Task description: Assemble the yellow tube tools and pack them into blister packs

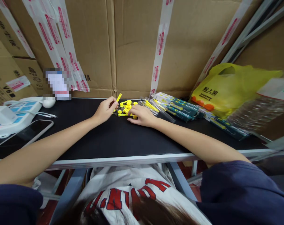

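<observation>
Black tabletop (123, 140) bears clear sleeves (168, 114) of yellow sticks (152, 105), left grip (106, 109) pinching a yellow piece (119, 97), right grip (143, 116) unclear

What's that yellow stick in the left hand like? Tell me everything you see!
The yellow stick is slim, straight and bright, and looks like plastic. It's pinched in the left hand, whose fingers hide its lower part. The end that shows points up and leans a little to the right. It's by the left side of the yellow pieces on the black table.
</observation>
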A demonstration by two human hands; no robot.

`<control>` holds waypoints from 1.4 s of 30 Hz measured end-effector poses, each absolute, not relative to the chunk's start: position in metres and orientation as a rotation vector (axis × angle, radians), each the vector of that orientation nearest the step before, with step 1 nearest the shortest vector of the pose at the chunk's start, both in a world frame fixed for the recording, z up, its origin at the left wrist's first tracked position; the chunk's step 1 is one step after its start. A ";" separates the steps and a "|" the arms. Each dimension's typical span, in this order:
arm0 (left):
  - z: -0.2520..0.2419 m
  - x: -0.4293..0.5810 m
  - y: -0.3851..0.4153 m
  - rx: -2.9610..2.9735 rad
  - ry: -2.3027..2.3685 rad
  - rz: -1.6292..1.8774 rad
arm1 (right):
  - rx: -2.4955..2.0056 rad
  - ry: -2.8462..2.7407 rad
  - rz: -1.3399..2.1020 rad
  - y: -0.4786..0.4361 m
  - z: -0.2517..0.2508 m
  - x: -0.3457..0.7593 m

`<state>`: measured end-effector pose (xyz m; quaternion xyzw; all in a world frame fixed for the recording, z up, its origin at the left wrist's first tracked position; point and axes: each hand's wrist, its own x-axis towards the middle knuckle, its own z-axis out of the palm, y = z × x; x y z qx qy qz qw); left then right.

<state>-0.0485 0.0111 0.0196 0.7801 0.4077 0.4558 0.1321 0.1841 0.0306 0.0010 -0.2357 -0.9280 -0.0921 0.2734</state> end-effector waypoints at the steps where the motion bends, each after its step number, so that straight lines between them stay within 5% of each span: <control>1: 0.020 -0.049 0.011 2.284 1.187 1.322 | -0.597 -2.548 -0.296 0.033 0.001 0.184; 20: 0.017 -0.049 0.015 2.104 1.131 1.455 | -0.838 -2.666 -0.526 0.029 0.011 0.116; 30: 0.017 -0.050 0.015 2.094 1.120 1.567 | -1.312 -2.713 -0.003 0.045 0.041 0.084; 42: 0.014 -0.049 0.015 2.049 1.123 1.557 | -1.126 -2.449 0.465 0.069 0.037 0.089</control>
